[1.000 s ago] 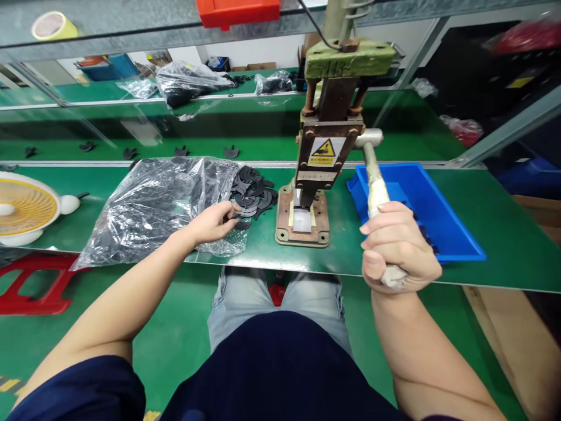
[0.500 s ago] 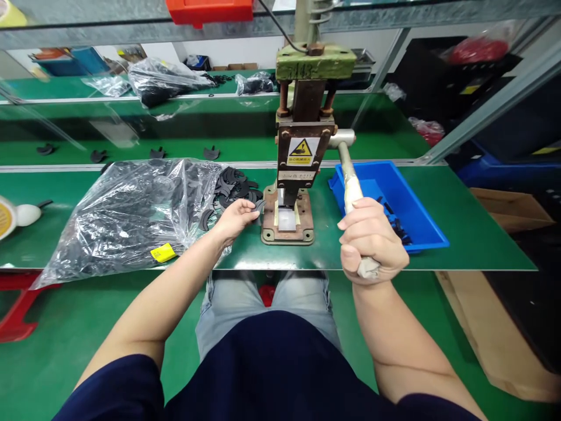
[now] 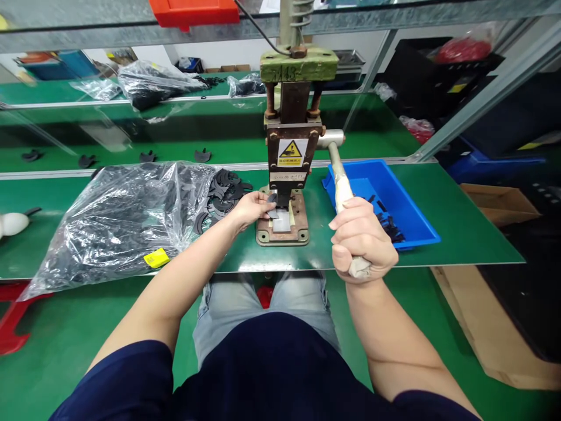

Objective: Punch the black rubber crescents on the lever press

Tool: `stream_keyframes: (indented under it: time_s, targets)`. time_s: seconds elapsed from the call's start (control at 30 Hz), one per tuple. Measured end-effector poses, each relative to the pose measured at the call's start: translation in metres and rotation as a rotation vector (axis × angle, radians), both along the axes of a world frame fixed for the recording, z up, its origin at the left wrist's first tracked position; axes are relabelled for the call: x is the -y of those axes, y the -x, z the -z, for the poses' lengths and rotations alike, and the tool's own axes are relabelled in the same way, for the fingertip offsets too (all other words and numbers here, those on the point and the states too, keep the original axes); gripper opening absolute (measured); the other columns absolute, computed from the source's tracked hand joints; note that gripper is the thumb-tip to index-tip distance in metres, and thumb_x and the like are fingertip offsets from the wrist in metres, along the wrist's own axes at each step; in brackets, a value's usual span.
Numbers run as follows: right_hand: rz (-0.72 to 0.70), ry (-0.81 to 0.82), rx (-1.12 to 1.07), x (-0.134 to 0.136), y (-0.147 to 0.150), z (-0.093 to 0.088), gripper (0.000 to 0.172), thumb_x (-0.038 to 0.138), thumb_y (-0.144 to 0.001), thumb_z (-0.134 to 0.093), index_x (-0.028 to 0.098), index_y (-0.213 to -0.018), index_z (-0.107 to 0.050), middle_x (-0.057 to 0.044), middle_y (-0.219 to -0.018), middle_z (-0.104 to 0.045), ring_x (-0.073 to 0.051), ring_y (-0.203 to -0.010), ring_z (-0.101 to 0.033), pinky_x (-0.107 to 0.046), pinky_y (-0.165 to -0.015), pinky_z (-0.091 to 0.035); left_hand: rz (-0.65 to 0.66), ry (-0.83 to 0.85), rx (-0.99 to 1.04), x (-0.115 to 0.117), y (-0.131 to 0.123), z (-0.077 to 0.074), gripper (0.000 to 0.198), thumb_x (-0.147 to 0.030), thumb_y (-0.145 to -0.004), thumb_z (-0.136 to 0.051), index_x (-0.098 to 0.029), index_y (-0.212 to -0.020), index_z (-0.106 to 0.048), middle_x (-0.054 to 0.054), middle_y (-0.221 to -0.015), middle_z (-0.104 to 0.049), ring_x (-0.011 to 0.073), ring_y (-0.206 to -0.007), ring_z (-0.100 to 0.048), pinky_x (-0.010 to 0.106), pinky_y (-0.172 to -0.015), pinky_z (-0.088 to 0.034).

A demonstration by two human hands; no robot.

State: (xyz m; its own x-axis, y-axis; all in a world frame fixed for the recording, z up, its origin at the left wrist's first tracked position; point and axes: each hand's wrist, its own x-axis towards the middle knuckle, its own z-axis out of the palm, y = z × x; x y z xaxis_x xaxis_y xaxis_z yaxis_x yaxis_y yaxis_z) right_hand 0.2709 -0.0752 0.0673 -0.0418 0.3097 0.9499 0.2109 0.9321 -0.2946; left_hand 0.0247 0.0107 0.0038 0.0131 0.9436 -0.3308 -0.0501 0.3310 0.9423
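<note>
A thin dark-grey piece (image 3: 273, 206) is being pinched by the left hand (image 3: 251, 209) over the left side of the brown metal base (image 3: 300, 215); the pale, wrapped lever (image 3: 340, 180) is being gripped by the right hand (image 3: 364, 238).

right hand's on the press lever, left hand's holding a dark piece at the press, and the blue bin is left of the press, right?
Not quite: the head view shows the blue bin right of the press. The right hand does grip the lever, and the left hand holds a dark piece at the press.
</note>
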Motion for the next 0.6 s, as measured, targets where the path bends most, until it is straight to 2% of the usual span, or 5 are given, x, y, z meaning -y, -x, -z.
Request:
stream_keyframes:
  time_s: [0.17, 0.37, 0.6]
  targets:
    - [0.002, 0.000, -0.003, 0.000, 0.000, 0.001, 0.030, 0.031, -0.089, -0.071, 0.025, -0.063, -0.056, 0.007, -0.062, -0.061, -0.015, -0.072, -0.070, -0.051, -0.099, -0.058, 0.101, 0.047, -0.093, -0.007, 0.002, -0.001, 0.045, -0.022, -0.073, -0.101, -0.016, -0.084, -0.058, -0.003, -0.063, -0.065, 0.0066, -0.048, -0.060, 0.018, -0.050, -0.050]
    - [0.014, -0.011, -0.013, 0.001, 0.001, 0.001, 0.030, 0.032, -0.090, -0.070, 0.025, -0.064, -0.056, 0.008, -0.064, -0.063, -0.014, -0.072, -0.071, -0.050, -0.098, -0.060, 0.280, 0.089, -0.298, -0.016, 0.001, -0.009, 0.033, -0.023, -0.091, -0.086, -0.020, -0.085, -0.053, -0.005, -0.053, -0.059, 0.0087, -0.043, -0.057, 0.017, -0.044, -0.042]
    - [0.040, -0.006, -0.023, 0.002, 0.002, 0.001, 0.033, 0.036, -0.095, -0.067, 0.024, -0.066, -0.056, 0.008, -0.065, -0.062, -0.012, -0.074, -0.070, -0.048, -0.100, -0.059, 0.403, 0.169, -0.340, -0.033, 0.002, -0.010, 0.032, -0.019, -0.090, -0.083, -0.022, -0.083, -0.052, -0.007, -0.050, -0.050, 0.0079, -0.040, -0.048, 0.018, -0.043, -0.035]
